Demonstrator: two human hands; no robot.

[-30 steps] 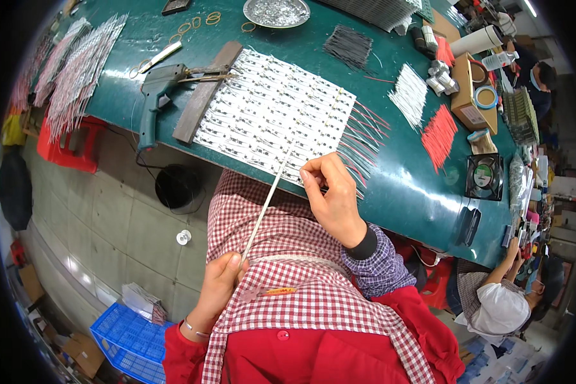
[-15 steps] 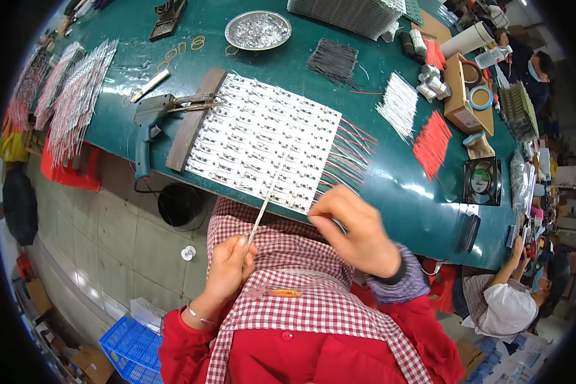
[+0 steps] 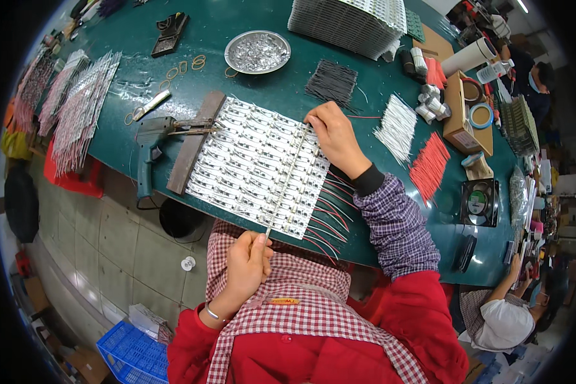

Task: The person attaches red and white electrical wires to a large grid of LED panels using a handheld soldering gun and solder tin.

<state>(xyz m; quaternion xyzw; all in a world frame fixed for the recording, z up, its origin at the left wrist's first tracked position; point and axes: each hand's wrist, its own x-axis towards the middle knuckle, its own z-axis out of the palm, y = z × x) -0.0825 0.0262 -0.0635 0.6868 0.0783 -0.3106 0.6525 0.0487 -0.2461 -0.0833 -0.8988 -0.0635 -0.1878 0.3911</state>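
I see my left hand (image 3: 248, 261) pinching the near end of 1 thin white strip (image 3: 288, 181) and my right hand (image 3: 332, 131) closed on its far end above the strip panel (image 3: 256, 163), where a slack grip could let it sag and snag the red wires (image 3: 329, 214).

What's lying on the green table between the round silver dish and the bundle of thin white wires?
In the head view, a bundle of thin black wires lies between the round silver dish and the bundle of thin white wires.

a long green desk (image 3: 422, 198) with a glossy top runs across the room; below it, grey tiled floor (image 3: 109, 237) and a blue crate (image 3: 131, 355).
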